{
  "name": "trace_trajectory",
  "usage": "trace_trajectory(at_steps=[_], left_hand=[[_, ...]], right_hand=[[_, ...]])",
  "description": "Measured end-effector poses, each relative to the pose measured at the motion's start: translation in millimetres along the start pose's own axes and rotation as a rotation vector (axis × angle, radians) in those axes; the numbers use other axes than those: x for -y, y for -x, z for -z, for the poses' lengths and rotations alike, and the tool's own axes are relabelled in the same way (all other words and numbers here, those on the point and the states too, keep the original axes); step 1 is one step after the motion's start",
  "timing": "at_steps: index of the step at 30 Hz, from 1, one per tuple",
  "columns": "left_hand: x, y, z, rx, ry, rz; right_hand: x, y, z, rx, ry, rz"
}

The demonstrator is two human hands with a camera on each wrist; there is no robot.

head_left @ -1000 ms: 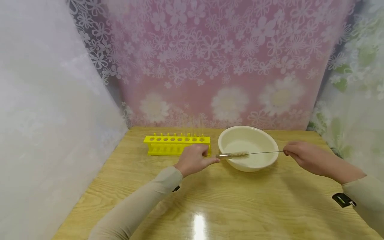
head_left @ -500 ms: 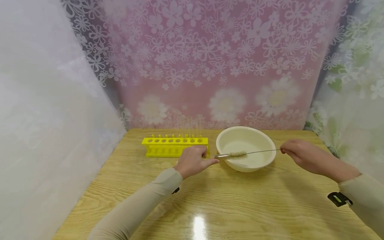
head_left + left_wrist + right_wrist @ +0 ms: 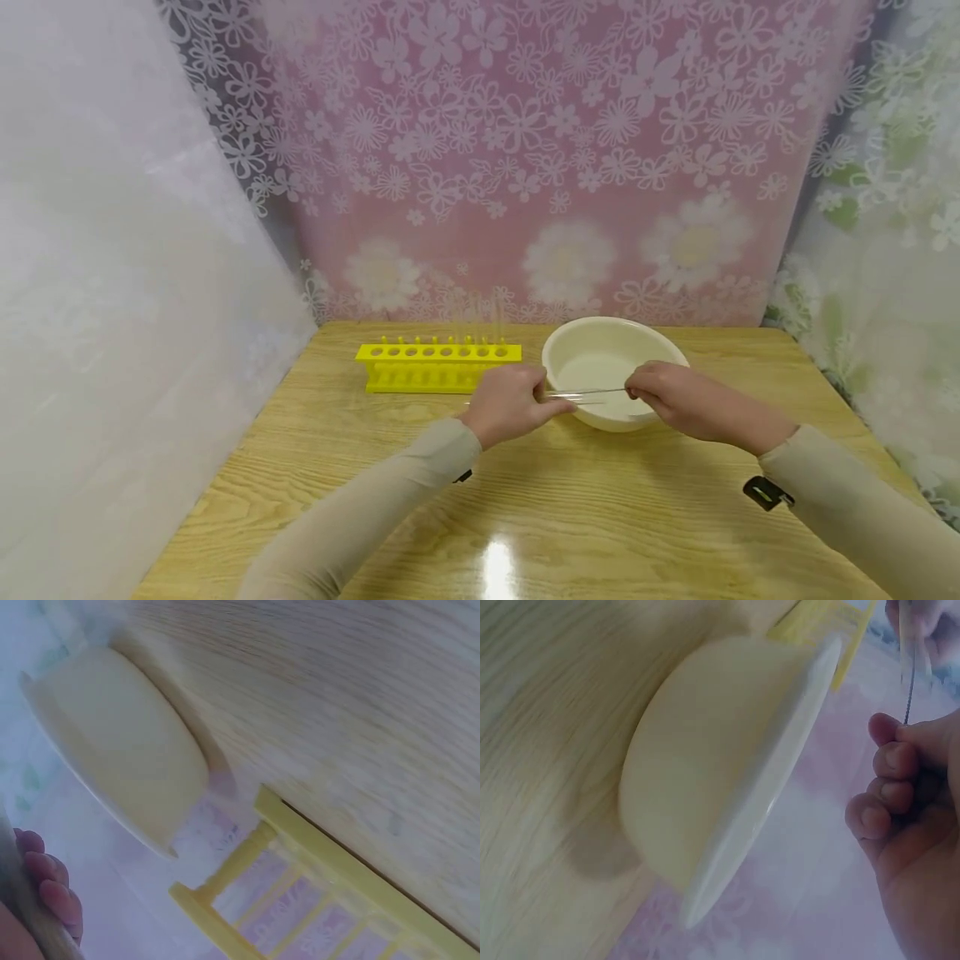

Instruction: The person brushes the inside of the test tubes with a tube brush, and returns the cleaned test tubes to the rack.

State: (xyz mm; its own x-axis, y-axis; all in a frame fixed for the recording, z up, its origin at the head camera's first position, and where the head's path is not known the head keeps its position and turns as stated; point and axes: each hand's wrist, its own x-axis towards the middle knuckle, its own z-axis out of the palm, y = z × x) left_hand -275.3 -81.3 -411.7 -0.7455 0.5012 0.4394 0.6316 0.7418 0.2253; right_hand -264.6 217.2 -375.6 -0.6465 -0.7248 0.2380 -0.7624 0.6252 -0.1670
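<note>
My left hand (image 3: pixel 512 404) grips a clear glass test tube (image 3: pixel 564 397), held level with its mouth to the right. In the left wrist view its fingers (image 3: pixel 54 889) curl round the tube. The thumb and forefinger of my right hand (image 3: pixel 686 404) pinch the thin twisted wire (image 3: pixel 910 697) of a test tube brush, which runs into the tube. The brush's bristles are inside the tube, mostly hidden by my left hand. Both hands are above the near part of a cream plastic basin (image 3: pixel 615 423).
Left of the basin stands a yellow test tube rack (image 3: pixel 438 353), with clear test tubes (image 3: pixel 498 317) upright at its right end. The wooden table (image 3: pixel 570 508) runs back to a pink floral curtain (image 3: pixel 480 167). White cloth hangs at the left.
My right hand has moved left toward the left hand, pushing the brush into the tube; bristles that showed outside the mouth no longer do. The left hand has shifted slightly right.
</note>
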Motion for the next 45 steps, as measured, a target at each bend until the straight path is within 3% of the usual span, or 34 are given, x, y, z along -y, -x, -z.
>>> trace_trajectory(at_steps=[6,18,21,27,30,39,45], left_hand=[[-2.6,-1.5,-2.5,0.007,-0.011,0.017],[2.8,-0.1,3.2,0.007,0.040,0.004],[7.5,2.2,4.0,0.014,0.049,0.005],[30.1,20.6,6.0,0.032,0.080,0.118],[37.0,24.3,7.2,0.023,0.081,0.101],[33.8,25.7,10.5,0.002,0.045,0.098],[33.0,25.8,11.8,-0.005,0.048,0.103]], right_hand=[[9,-10,-8,0.059,-0.030,-0.026],[5,-6,4,0.039,-0.088,0.021],[-2,3,10,0.039,-0.083,-0.006],[-35,46,26,-0.027,-0.008,-0.117],[-45,54,29,-0.046,0.004,-0.123],[-39,47,28,-0.147,0.030,-0.069],[-35,42,28,-0.137,0.014,-0.088]])
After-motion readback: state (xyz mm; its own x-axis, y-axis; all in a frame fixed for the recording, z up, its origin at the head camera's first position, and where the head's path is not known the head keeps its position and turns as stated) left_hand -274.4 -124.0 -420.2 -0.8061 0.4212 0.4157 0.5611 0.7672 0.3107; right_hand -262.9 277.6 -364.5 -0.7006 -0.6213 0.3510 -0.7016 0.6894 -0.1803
